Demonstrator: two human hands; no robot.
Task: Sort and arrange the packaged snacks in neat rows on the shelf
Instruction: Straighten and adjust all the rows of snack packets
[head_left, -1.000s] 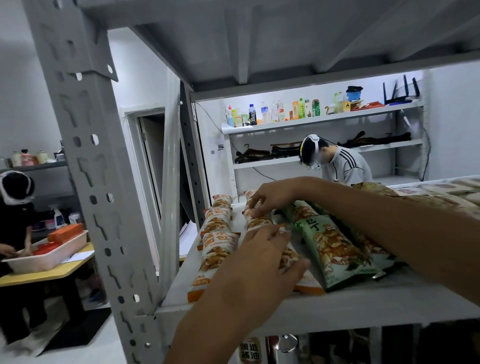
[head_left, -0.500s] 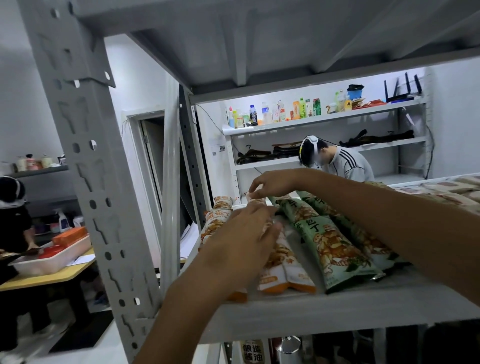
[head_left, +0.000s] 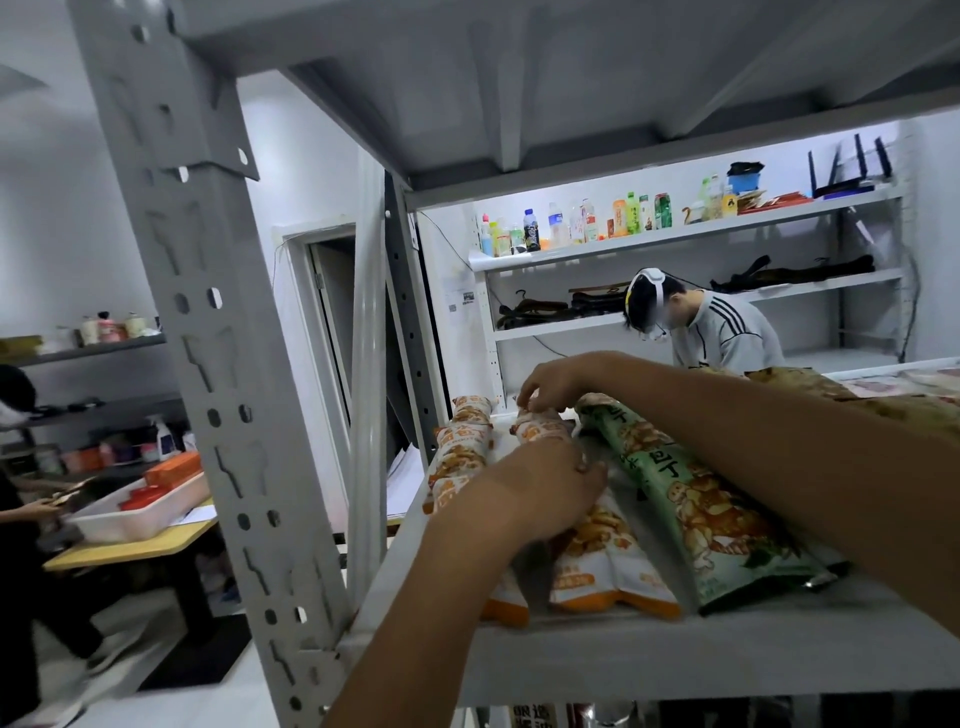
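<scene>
shelf (head_left: 675, 654) grey metal | left hand (head_left: 540, 488) fingers (head_left: 591, 467) straight, pressing glossy orange packets (head_left: 613, 566) | right hand (head_left: 550, 382) fingers (head_left: 527, 397) pinching crinkled far packet (head_left: 543, 430)

My left grip (head_left: 540, 488) lies over the middle row of orange packets (head_left: 608, 566), hiding its own palm and most of the packets beneath. Whether it holds one I cannot tell. My right forearm (head_left: 753, 441) covers the far ends of the green packets (head_left: 711, 525). More packets (head_left: 930, 382) at the right run off the frame. Below the shelf (head_left: 675, 660), a printed label (head_left: 535, 717) is cut by the bottom edge. The bottles (head_left: 571, 223) on the far rack are too small to read.
</scene>
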